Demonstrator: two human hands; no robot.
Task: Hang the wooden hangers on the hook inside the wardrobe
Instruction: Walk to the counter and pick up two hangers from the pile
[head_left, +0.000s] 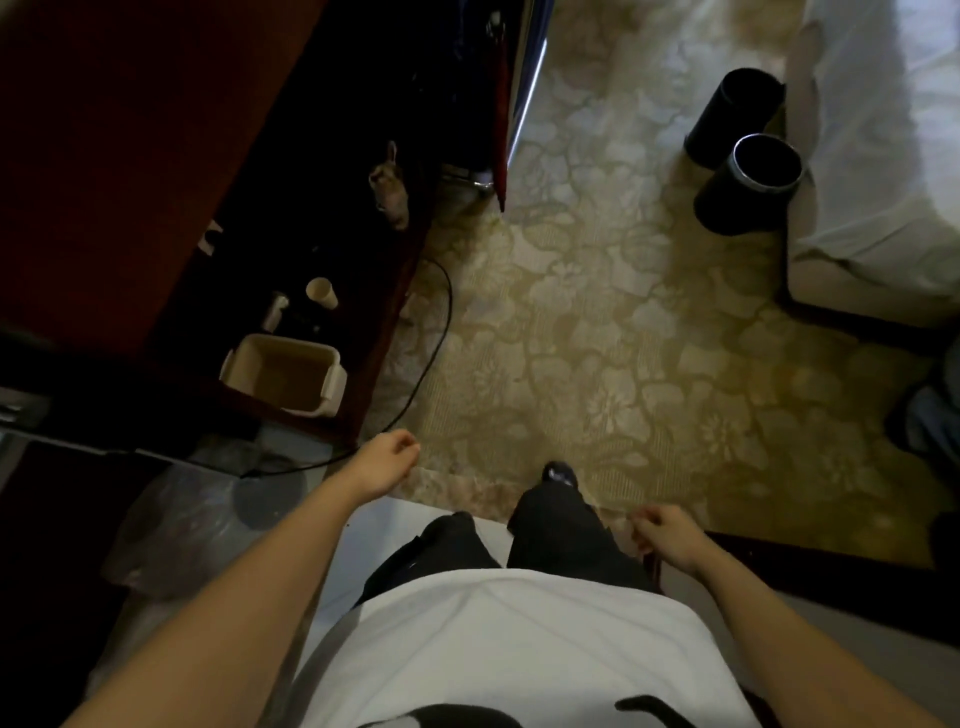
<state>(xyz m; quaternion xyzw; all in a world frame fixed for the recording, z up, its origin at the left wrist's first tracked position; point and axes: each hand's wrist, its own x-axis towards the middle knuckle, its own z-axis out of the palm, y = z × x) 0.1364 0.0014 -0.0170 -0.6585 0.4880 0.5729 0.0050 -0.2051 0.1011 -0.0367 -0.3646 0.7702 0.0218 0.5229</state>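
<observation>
"Hands: how do they stand?"

"Left hand (387, 462) hangs above the edge of the patterned carpet (597, 338), right hand (667, 535) beside the dark trouser leg (561, 530). On both, the fingers are loosely curled and hold nothing."

"And the wooden hangers?"

"Cannot tell from this view (it looks straight down). A beige tub (283, 374) and a paper cup (322, 293) sit on the dark desk (358, 291); two black bins (748, 182) stand beside the bed (883, 130)."

Bed (883, 130) cut off at rt edge; brownish obj (390, 187) on shelf (332, 249) too blurry to ID
</observation>
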